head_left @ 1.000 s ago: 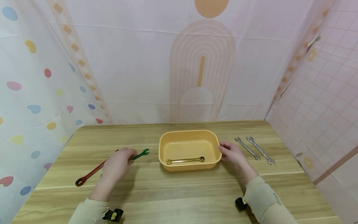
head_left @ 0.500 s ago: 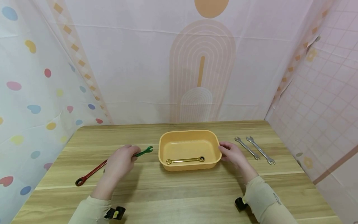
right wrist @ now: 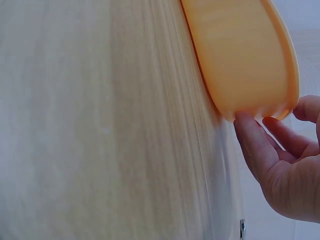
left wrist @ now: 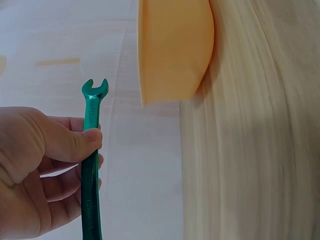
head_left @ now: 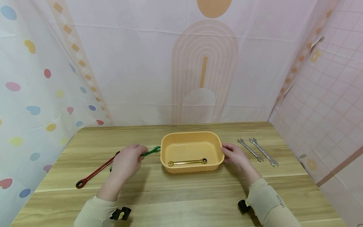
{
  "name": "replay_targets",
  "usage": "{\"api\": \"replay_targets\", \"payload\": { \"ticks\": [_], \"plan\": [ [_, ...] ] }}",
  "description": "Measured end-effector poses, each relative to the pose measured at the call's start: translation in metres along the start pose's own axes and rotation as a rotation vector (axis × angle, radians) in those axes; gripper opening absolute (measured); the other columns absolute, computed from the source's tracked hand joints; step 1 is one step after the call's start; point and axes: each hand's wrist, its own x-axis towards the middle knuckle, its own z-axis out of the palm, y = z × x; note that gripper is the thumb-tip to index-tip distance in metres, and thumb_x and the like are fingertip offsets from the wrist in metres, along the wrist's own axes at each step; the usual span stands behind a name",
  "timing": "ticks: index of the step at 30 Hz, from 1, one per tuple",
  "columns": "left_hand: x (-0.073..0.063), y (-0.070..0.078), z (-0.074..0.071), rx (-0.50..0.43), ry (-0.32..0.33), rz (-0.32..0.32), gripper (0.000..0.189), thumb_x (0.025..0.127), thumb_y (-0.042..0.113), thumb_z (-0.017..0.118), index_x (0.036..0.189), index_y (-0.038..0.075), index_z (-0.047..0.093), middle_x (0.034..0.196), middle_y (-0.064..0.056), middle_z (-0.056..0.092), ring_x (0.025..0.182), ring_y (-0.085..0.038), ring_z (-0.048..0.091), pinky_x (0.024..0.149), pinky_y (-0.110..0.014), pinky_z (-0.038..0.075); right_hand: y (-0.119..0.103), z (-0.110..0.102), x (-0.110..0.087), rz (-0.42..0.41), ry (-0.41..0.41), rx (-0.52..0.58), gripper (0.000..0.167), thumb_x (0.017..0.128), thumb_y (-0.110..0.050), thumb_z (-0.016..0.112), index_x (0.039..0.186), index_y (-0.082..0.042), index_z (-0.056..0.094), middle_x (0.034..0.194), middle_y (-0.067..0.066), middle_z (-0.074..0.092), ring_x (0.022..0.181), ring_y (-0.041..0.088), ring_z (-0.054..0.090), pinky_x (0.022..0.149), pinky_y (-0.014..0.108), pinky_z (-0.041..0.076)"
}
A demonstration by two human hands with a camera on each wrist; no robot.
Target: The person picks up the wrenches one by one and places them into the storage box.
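Observation:
My left hand (head_left: 128, 161) pinches a green combination wrench (left wrist: 91, 187) between thumb and fingers. In the left wrist view its open-ended head points up, with 12mm marked on the shank. In the head view this head reaches the left rim of a yellow plastic bin (head_left: 192, 168), and part of the shank is hidden by the hand. Inside the bin, along the near side, lies a gold ratcheting wrench (head_left: 187, 162). With its fingertips against the outside of the bin's right end, my right hand (head_left: 236, 155) touches the wall, as the right wrist view (right wrist: 295, 170) also shows.
A red ratcheting wrench (head_left: 96, 171) lies on the wooden table (head_left: 181, 195) to the left, just beyond my left hand. Right of the bin lie two silver open-ended wrenches, a shorter one (head_left: 250, 150) and a longer one (head_left: 263, 152). A printed curtain (head_left: 136, 75) hangs behind.
My left hand has moved right and slightly away from me with the green wrench, bringing its head to the bin's left rim. More of the red wrench shows. My right hand has stayed at the bin.

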Motion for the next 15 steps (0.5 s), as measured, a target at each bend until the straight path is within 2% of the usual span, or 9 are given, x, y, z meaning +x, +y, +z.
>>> {"api": "replay_targets", "payload": {
  "ticks": [9, 15],
  "plan": [
    [0.008, 0.011, 0.0, 0.004, 0.035, 0.063, 0.023, 0.076, -0.005, 0.08, 0.088, 0.013, 0.071, 0.081, -0.002, 0.064, 0.067, -0.022, 0.061, 0.05, -0.036, 0.049, -0.001, 0.0, 0.0, 0.0, 0.005, -0.004, 0.042, 0.102, -0.008, 0.051, 0.136, 0.016, 0.044, 0.129, 0.031, 0.052, 0.091, 0.017, 0.063, 0.077, 0.03, 0.057],
    [0.015, 0.021, -0.001, 0.002, 0.007, 0.063, 0.022, 0.078, -0.004, 0.079, 0.091, 0.012, 0.072, 0.082, -0.002, 0.064, 0.069, -0.021, 0.061, 0.051, -0.035, 0.05, -0.001, 0.0, -0.001, -0.006, 0.002, -0.007, 0.041, 0.102, -0.007, 0.05, 0.136, 0.017, 0.044, 0.127, 0.031, 0.052, 0.09, 0.017, 0.063, 0.076, 0.029, 0.057]
  ]
}}
